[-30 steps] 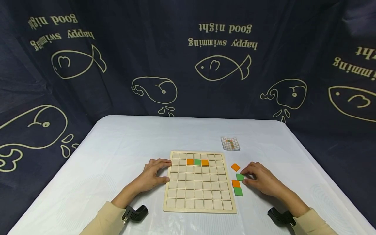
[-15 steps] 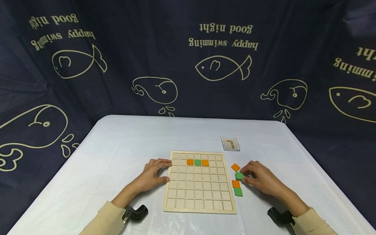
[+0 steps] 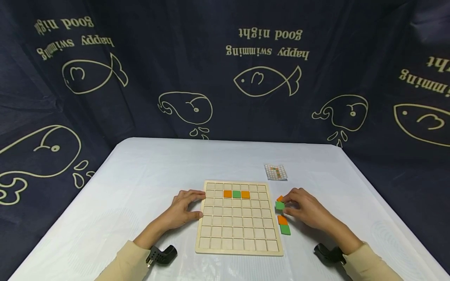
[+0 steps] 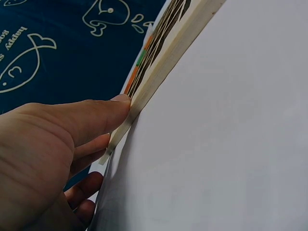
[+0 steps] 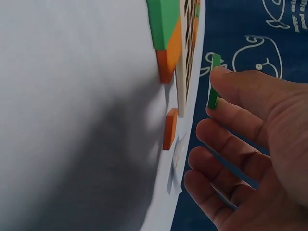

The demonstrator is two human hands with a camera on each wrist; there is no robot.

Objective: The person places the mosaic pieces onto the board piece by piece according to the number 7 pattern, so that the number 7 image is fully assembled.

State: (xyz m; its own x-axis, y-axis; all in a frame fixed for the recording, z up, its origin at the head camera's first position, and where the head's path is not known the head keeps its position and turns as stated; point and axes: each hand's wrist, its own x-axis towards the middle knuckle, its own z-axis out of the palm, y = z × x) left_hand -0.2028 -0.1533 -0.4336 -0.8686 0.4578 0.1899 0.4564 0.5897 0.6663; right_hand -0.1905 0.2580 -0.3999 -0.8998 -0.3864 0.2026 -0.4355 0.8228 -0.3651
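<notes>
A square wooden grid board point(image 3: 238, 222) lies on the table. Its second row from the far edge bears an orange tile point(image 3: 227, 194), a green tile point(image 3: 236, 194) and another orange tile point(image 3: 245, 194). My left hand point(image 3: 184, 207) rests against the board's left edge; in the left wrist view its thumb point(image 4: 103, 115) touches the rim. Between thumb and forefinger my right hand point(image 3: 309, 208) pinches a loose green tile point(image 5: 214, 86), raised off the table just right of the board. The other right fingers hang loosely curled.
Beyond the held tile lies a loose orange tile point(image 5: 170, 129), partly covered in the head view. Nearer, an orange tile point(image 3: 283, 220) and a green tile point(image 3: 285, 230) touch each other. A small printed pattern card point(image 3: 275, 172) lies past the board's far right corner.
The right hand has picked the green tile up from the table and moved it left and away, towards the board's right edge. My left hand and the board have stayed put.
</notes>
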